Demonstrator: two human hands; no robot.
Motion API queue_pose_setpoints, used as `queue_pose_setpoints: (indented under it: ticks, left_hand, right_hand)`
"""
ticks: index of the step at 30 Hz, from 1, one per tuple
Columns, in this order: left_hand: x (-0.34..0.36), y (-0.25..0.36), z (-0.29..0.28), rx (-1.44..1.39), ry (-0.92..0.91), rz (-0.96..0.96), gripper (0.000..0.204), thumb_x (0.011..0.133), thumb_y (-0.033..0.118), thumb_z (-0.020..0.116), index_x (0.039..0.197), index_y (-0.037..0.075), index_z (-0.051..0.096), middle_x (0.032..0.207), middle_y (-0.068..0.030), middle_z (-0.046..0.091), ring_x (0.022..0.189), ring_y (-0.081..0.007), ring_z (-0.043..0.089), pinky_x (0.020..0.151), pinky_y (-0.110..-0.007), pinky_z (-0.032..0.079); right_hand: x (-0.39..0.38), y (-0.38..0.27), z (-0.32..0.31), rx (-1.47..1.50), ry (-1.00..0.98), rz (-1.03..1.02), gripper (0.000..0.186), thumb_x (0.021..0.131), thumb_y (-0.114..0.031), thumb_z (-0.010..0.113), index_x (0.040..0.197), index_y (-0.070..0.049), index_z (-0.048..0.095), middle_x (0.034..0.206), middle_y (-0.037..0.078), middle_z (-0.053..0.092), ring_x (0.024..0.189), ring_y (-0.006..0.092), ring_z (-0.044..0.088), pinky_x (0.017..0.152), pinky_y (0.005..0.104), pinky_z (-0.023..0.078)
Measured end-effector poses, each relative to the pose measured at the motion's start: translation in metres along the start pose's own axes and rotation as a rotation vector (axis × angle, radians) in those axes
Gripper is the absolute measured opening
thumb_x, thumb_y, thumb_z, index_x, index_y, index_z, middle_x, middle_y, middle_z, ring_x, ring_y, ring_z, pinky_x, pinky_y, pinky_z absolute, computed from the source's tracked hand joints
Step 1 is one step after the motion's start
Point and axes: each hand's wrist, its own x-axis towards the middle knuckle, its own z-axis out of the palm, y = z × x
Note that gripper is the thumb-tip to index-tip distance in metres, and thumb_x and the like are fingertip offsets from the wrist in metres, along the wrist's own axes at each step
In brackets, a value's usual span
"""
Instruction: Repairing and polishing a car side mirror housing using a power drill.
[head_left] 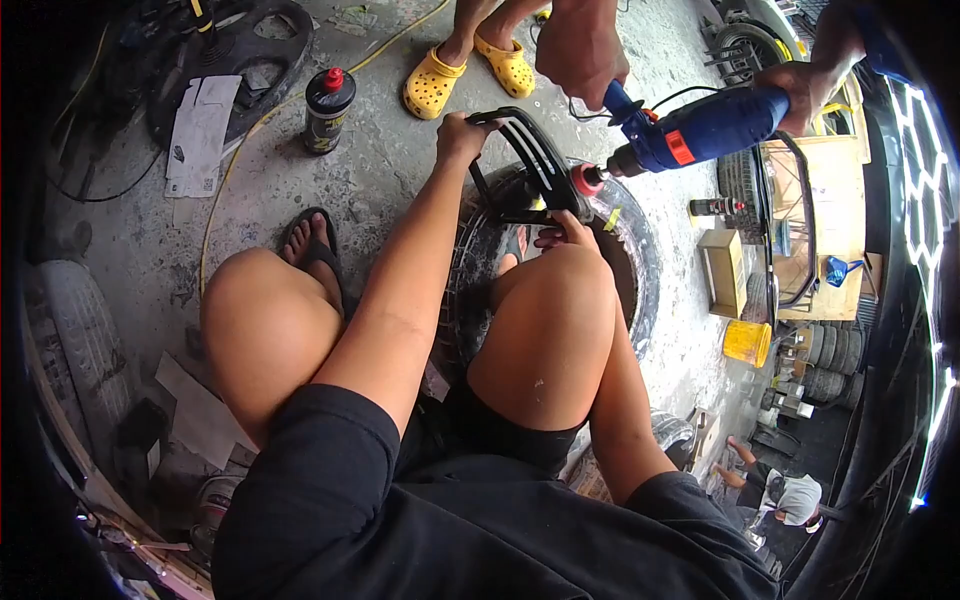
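Observation:
My left hand (459, 140) grips the upper left end of a black slotted frame (553, 190), and my right hand (568, 228) holds its lower end above a tire (462, 315) lying between my legs. A co-worker’s two hands (585, 55) (800, 95) hold a blue drill (705, 130). The red pad (586, 180) on its tip is at the frame’s right side; whether it touches is hard to tell.
A black bottle (328, 120) stands by a yellow cord, near the co-worker’s yellow clogs (430, 85). At right are a yellow bucket (745, 345), wooden boards (820, 200) and several tires. Another person (790, 495) is at lower right. Cardboard (198, 420) lies at left.

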Motion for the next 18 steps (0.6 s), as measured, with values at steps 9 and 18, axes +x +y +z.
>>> queue_pose_setpoints:
  ticks: [9, 18]
  left_hand:
    - [-0.001, 0.012, 0.003, -0.027, 0.005, -0.04, 0.05, 0.057, 0.047, 0.078, 0.071, 0.001, 0.061, 0.058, -0.0056, 0.056, 0.045, -0.0159, 0.05, 0.043, -0.03, 0.042]
    - [0.006, -0.016, 0.0, 0.082, 0.069, 0.08, 0.058, 0.057, 0.049, 0.077, 0.069, -0.005, 0.059, 0.066, -0.022, 0.06, 0.062, -0.0341, 0.058, 0.062, -0.042, 0.044]
  right_hand:
    - [-0.002, -0.014, 0.001, 0.034, 0.069, -0.043, 0.031, 0.078, -0.029, 0.054, 0.081, 0.001, 0.062, 0.068, 0.013, 0.061, 0.057, 0.0154, 0.057, 0.053, 0.0276, 0.043]
    - [-0.018, -0.024, 0.017, -0.169, 0.012, -0.196, 0.035, 0.083, -0.032, 0.05, 0.08, 0.0, 0.063, 0.068, 0.01, 0.062, 0.063, 0.0148, 0.06, 0.057, 0.0271, 0.046]
